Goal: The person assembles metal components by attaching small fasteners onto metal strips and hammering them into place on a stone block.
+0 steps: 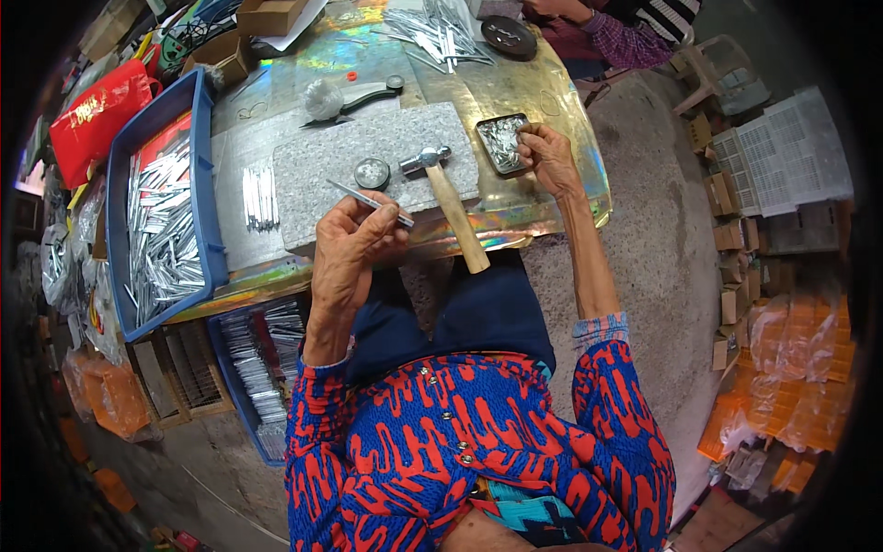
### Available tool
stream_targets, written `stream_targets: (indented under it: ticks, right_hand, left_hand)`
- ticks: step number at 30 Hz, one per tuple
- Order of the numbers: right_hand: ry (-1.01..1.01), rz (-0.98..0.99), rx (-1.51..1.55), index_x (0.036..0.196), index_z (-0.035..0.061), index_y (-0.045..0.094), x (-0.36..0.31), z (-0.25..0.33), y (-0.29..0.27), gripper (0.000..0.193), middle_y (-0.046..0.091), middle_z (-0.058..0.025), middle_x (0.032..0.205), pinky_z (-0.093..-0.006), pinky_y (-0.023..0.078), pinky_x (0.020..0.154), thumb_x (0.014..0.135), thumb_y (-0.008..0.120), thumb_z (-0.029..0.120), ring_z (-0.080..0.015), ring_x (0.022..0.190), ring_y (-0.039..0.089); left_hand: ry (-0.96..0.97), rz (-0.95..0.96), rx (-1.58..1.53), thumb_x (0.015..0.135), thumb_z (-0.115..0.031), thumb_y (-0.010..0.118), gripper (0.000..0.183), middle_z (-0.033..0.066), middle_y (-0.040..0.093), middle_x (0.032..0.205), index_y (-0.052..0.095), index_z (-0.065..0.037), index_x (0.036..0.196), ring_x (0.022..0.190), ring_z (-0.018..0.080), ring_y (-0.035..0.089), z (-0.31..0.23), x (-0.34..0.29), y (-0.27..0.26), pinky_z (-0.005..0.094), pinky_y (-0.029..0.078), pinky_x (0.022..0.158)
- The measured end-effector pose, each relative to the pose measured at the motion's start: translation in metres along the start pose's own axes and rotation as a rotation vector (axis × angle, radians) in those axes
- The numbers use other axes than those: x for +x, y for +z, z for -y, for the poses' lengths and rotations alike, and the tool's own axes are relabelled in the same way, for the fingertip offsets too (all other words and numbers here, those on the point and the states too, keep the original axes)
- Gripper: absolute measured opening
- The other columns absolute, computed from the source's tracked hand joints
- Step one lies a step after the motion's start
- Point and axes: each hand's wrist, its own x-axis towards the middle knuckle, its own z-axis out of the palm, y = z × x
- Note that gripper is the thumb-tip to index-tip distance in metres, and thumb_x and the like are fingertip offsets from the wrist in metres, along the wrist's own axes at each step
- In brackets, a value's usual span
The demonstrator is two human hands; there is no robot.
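Note:
My left hand (pixel 352 237) is closed around a slim silver rod (pixel 353 192), held at a slant over the near edge of a grey stone slab (pixel 405 132). At the right, my right hand (pixel 554 162) has thumb and fingers pinched together at the edge of a dark rectangular tin (pixel 487 153) of small shiny metal pieces. Whatever is between those fingertips is too small to make out. A hammer (pixel 451 204) lies on the slab between my hands, its wooden handle toward me. Beside its head stands a small round container (pixel 372 173) of pale bits.
A blue tray (pixel 204 152) of loose silver rods stands at the left, near a short row of rods (pixel 260 198). Farther back lie scissors (pixel 372 96), another rod pile (pixel 440 32) and a dark round dish (pixel 509 37). Another person's sleeve (pixel 625 41) shows beyond the table.

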Motion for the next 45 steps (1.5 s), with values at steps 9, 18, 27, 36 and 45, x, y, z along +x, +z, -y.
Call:
stream_targets:
  ticks: [9,18,27,36,45]
  right_hand:
    - [-0.027,0.225,0.039,0.088,-0.0038,0.053,-0.058,0.028,0.114,0.012,0.056,-0.0067,0.074,-0.0195,0.043,0.048,0.085,0.055,0.008,-0.0086,0.058,0.053]
    - [-0.109,0.162,-0.085,0.089,0.0006,0.051,-0.095,0.011,0.178,0.013,0.05,0.0018,0.066,-0.016,0.034,0.042,0.087,0.055,0.013,-0.0023,0.051,0.044]
    - [-0.206,0.104,-0.084,0.087,0.0002,0.051,-0.1,0.008,0.182,0.011,0.051,0.0013,0.067,-0.0155,0.035,0.043,0.087,0.054,0.01,-0.0014,0.051,0.043]
    - [-0.302,0.04,-0.273,0.087,0.0006,0.05,-0.105,0.001,0.186,0.007,0.051,0.001,0.07,-0.0169,0.04,0.048,0.087,0.052,0.007,-0.0027,0.055,0.047]
    - [-0.646,-0.131,-0.451,0.084,-0.0001,0.049,-0.102,-0.022,0.198,0.004,0.051,-0.0024,0.068,-0.0208,0.045,0.047,0.085,0.051,0.001,-0.008,0.058,0.054]
  left_hand:
    - [-0.003,0.006,-0.297,0.084,-0.011,0.057,0.01,0.0099,0.06,0.082,0.054,-0.003,0.089,0.069,0.0136,0.058,0.009,0.018,0.002,0.0253,0.049,0.06]
    - [-0.006,0.032,-0.584,0.085,-0.009,0.055,0.014,0.0102,0.061,0.086,0.053,-0.001,0.097,0.073,0.017,0.06,0.014,0.015,-0.001,0.0269,0.052,0.063]
    - [-0.034,0.048,-0.712,0.084,-0.009,0.056,0.014,0.0078,0.06,0.087,0.055,0.0,0.095,0.074,0.0161,0.06,0.023,0.015,-0.001,0.0253,0.052,0.063]
    - [-0.036,0.032,-0.697,0.084,-0.01,0.057,0.013,0.006,0.059,0.082,0.055,0.0,0.093,0.073,0.0139,0.058,0.028,0.016,0.0,0.0238,0.05,0.064]
    - [0.101,-0.066,-0.712,0.083,-0.009,0.059,0.009,0.0062,0.061,0.076,0.056,-0.001,0.086,0.065,0.0138,0.059,0.032,0.012,0.01,0.0242,0.05,0.057]
